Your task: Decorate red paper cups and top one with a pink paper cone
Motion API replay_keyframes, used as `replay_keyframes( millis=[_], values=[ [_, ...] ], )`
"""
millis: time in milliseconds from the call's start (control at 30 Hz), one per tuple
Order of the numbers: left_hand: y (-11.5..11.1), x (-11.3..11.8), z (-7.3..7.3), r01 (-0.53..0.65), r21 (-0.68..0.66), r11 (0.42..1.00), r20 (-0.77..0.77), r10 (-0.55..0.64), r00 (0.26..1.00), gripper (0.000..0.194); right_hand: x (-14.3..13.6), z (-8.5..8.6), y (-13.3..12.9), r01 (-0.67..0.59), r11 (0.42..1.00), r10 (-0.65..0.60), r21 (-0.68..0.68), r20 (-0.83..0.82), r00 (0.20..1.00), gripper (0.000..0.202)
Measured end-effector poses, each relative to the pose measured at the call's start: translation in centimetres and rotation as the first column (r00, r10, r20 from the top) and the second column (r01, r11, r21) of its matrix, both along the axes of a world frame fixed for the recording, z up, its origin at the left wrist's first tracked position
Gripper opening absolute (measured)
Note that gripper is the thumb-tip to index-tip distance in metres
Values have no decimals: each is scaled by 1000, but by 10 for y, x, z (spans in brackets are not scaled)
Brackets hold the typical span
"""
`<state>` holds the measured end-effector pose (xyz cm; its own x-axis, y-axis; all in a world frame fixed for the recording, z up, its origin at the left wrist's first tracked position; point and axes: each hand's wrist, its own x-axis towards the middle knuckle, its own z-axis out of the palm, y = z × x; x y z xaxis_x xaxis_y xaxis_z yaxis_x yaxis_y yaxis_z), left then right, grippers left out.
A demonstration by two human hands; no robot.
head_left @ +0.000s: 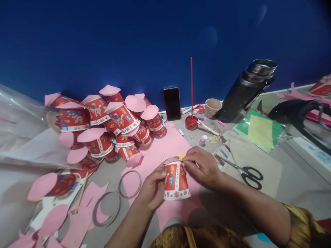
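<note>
A red printed paper cup (177, 181) is held upside down over pink paper (151, 155) near the front middle. My left hand (153, 184) is closed round the cup's left side. At its upper right, my right hand (203, 167) has its fingers pinched together beside the cup's narrow end; what they hold, if anything, is too small to make out. A pink paper piece (172, 159) lies on top of the cup, and a bit of yellow (180, 156) shows behind it.
Many red cups with pink discs (121, 119) are piled at the back left. Two tape rings (106, 208) lie left. Black scissors (248, 175) rest right; behind stand a phone (172, 104), a red jar (191, 123) with a stick, and a dark flask (243, 91).
</note>
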<state>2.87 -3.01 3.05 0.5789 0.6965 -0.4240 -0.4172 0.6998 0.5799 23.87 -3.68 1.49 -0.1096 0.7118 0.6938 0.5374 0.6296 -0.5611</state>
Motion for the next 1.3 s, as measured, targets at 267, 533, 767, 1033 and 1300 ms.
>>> replay_keyframes(
  millis=[267, 533, 767, 1033, 1300],
  values=[
    [3, -6, 2, -176, 582, 794, -387, 461, 799, 75, 2, -3, 2, -20, 997, 17, -70, -46, 999, 11],
    [1, -1, 6, -74, 704, 707, -484, 553, 679, 74, 3, -12, 2, -34, 988, 32, -152, -14, 999, 12],
    [6, 9, 2, -46, 697, 716, -514, 543, 665, 100, 6, -14, 4, -43, 981, 42, -192, -9, 999, 13],
    [15, 24, 2, -131, 688, 714, -491, 590, 640, 98, 4, -16, 4, -79, 971, 79, -224, -6, 997, 16],
    [18, 22, -2, -110, 707, 699, -513, 614, 600, 105, 6, -21, 4, -86, 955, 93, -285, 8, 996, 15]
  ],
)
